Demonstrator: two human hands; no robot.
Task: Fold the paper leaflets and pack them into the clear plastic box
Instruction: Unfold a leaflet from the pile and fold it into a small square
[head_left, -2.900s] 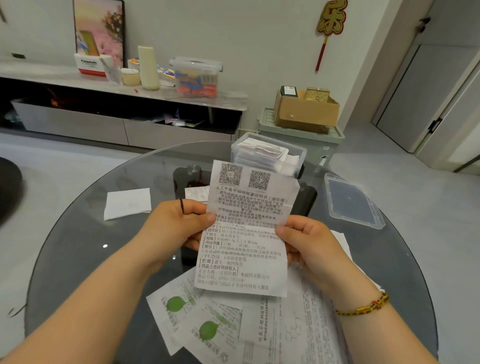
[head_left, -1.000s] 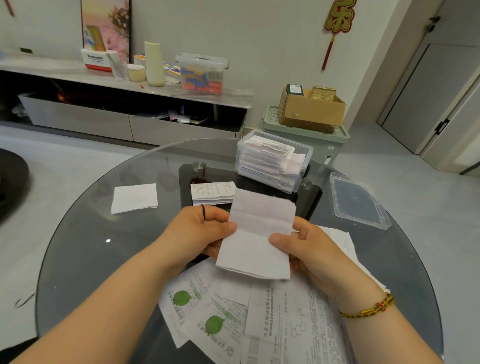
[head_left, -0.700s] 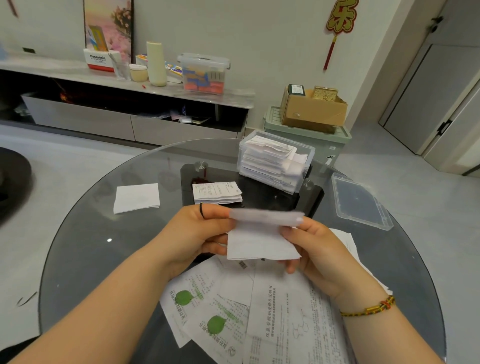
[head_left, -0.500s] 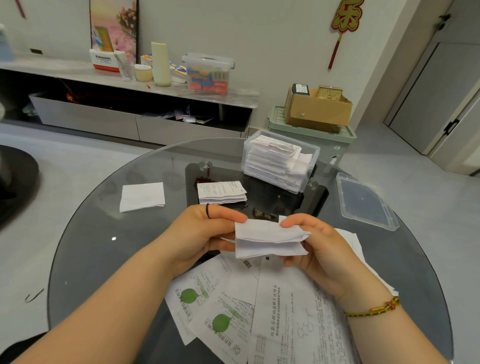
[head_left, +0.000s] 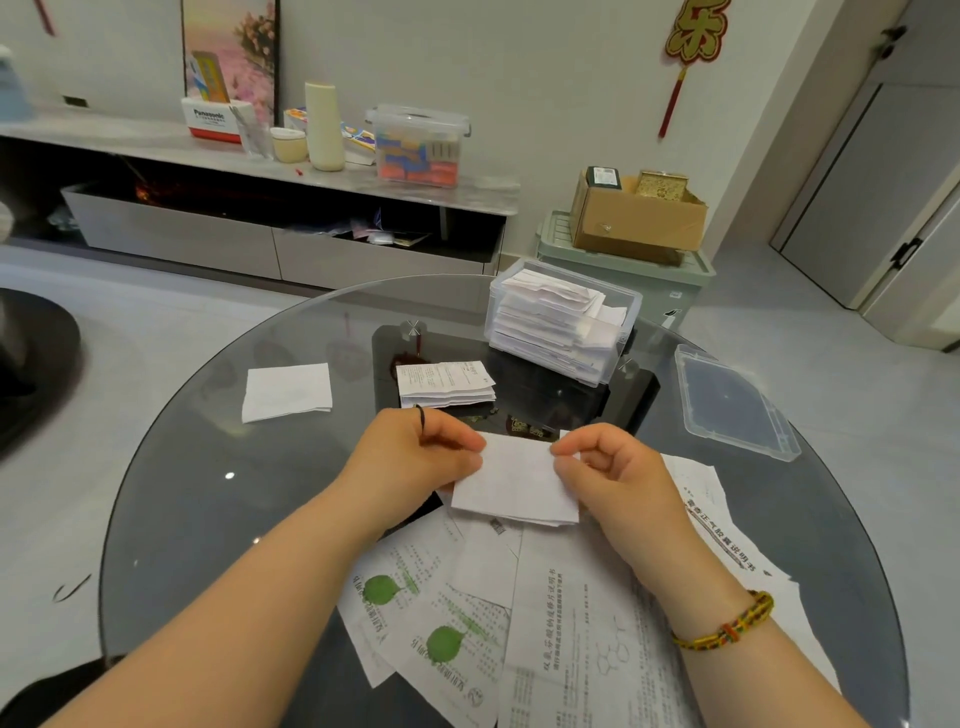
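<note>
A folded white leaflet (head_left: 517, 480) is held just above the round glass table (head_left: 197, 499). My left hand (head_left: 421, 452) pinches its left edge and my right hand (head_left: 605, 467) pinches its right edge, fingers curled. Below them lies a spread of unfolded printed leaflets (head_left: 519, 623), some with green leaf marks. The clear plastic box (head_left: 621, 340) stands at the table's far side, stacked with folded leaflets. A folded leaflet stack (head_left: 447, 384) lies in front of it, nearer to me.
The box's clear lid (head_left: 732, 405) lies on the table at the right. A folded white sheet (head_left: 288, 392) lies at the left. Behind the table are a low cabinet with items and a cardboard box (head_left: 636, 218) on a green crate.
The long printed leaflet has been folded down in steps to a small rectangle. Both hands have lowered it toward the table and now pinch its two ends.
</note>
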